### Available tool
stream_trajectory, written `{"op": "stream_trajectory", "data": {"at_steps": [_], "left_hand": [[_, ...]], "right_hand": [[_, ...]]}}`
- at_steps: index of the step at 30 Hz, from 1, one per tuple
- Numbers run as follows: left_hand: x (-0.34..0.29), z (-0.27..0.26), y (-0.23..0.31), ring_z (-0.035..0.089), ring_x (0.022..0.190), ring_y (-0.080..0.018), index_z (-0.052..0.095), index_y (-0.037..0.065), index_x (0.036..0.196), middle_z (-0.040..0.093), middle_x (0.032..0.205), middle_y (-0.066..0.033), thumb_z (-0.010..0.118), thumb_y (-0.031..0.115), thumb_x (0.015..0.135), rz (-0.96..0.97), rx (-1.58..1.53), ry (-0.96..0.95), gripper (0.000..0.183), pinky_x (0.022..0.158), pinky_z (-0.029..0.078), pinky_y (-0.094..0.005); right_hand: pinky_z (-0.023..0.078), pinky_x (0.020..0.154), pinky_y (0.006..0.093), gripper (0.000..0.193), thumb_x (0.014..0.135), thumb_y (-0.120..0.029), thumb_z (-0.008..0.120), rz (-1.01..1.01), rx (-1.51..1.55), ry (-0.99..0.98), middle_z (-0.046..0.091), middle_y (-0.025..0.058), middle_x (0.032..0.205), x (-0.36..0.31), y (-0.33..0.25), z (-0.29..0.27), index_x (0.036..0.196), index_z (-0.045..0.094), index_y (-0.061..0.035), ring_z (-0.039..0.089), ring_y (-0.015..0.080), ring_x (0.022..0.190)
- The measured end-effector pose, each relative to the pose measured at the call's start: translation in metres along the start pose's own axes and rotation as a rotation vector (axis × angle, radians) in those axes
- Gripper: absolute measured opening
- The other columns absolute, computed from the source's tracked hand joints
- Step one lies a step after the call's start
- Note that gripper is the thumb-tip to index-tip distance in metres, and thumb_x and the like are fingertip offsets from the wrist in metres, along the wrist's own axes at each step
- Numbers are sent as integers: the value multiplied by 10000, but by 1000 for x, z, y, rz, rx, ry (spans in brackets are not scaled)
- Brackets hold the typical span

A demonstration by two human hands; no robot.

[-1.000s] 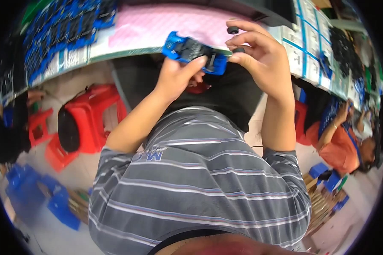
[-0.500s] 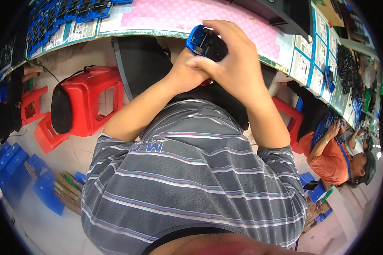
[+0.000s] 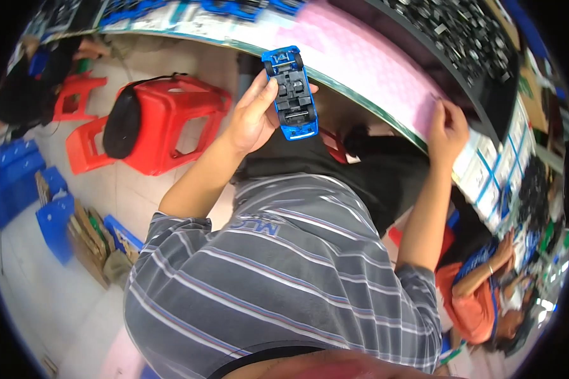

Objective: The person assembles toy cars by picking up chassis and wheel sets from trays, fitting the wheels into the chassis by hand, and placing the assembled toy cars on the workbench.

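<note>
A blue toy car (image 3: 291, 91) is turned underside up, showing its black chassis, axles and wheels. My left hand (image 3: 251, 121) grips it, with the thumb along its left side and the other fingers mostly hidden beneath. Over the pink dotted mat (image 3: 367, 60), close to the workbench's front edge, is my right hand (image 3: 447, 134). Its fingers are bent together, and whatever may be between them is too small to make out. Just beyond that hand stands a dark tray (image 3: 471, 101).
Small black parts (image 3: 452, 35) fill the tray. More blue car bodies (image 3: 234, 7) lie along the bench at the upper left. Red plastic stools (image 3: 164, 126) and blue bins (image 3: 16, 180) stand on the left. A person in orange (image 3: 477, 303) sits on the right.
My hands have parted: the right one let go of the car and moved right to the mat's edge. The left hand now holds the car alone, its underside facing up. The whole view has swung.
</note>
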State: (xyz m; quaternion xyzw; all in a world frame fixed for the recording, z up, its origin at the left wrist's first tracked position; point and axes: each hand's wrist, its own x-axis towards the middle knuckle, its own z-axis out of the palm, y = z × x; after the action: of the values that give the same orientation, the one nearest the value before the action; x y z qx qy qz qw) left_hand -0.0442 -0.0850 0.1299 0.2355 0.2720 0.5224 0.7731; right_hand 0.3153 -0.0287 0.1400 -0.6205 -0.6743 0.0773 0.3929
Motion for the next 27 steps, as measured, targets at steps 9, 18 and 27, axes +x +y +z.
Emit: {"op": "stream_trajectory", "data": {"at_steps": [9, 18, 27], "left_hand": [[-22, -63, 103, 671, 962, -276, 476, 26, 1273, 638, 1086, -129, 492, 210, 1002, 384, 216, 406, 328, 866, 559, -450], [-5, -210, 280, 603, 771, -66, 612, 58, 1160, 669, 981, 9, 585, 233, 987, 557, 721, 720, 248, 611, 445, -231], [55, -306, 401, 649, 963, -165, 658, 28, 1230, 713, 1073, -85, 675, 282, 926, 709, 1105, 1140, 397, 844, 486, -276]], "right_hand": [[495, 674, 289, 77, 874, -31, 660, -46, -120, -106, 653, 121, 922, -3, -20, -2, 935, 662, 16, 610, 201, 722], [485, 648, 306, 70, 857, -23, 658, -84, -170, -117, 621, 112, 868, 1, -20, 5, 920, 666, 4, 591, 214, 699], [442, 601, 289, 31, 881, -26, 638, -80, -197, -101, 579, 89, 807, 2, -25, 10, 891, 643, 4, 535, 176, 636]]}}
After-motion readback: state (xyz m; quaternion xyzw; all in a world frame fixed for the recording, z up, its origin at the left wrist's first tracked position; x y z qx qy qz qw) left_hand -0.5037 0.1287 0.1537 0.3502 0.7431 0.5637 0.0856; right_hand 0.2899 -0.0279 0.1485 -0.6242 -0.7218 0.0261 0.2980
